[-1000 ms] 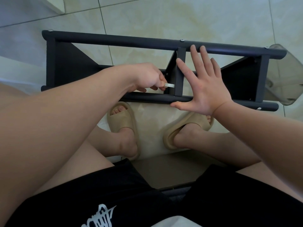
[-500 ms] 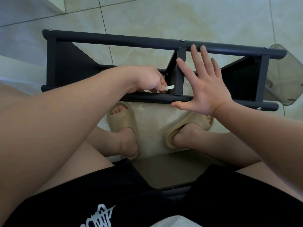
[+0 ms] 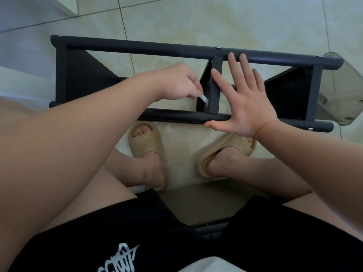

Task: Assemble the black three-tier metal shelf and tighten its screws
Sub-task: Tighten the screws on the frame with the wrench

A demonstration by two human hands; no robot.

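- Head view, looking straight down past bare knees and black shorts (image 3: 137,232) onto a black shelf (image 3: 78,75) lying on its side on the tiled floor (image 3: 216,20), just beyond two feet in tan slippers (image 3: 146,142).
- Left hand (image 3: 176,83): reaching in from the left with the forearm across the picture, knuckles up and fingers curled. Pinching a small silver tool (image 3: 203,99), its free end slanting down and right, close against the lower part of the middle bar (image 3: 215,85).
- Right hand (image 3: 249,103): spread wide and flat, palm down on the shelf just right of the middle bar. Thumb lying along the near rail (image 3: 176,114), two fingertips reaching the far rail (image 3: 275,57).
- Silver screw heads (image 3: 217,47) showing on top of the far rail, at both ends and at the middle.
- Compared with half a second ago: tool tipped from level to slanting downward, left knuckles rolled a little higher. Right hand and shelf in the same place.
- Cannot tell whether the tool's tip sits in a screw; hidden against the dark bar.
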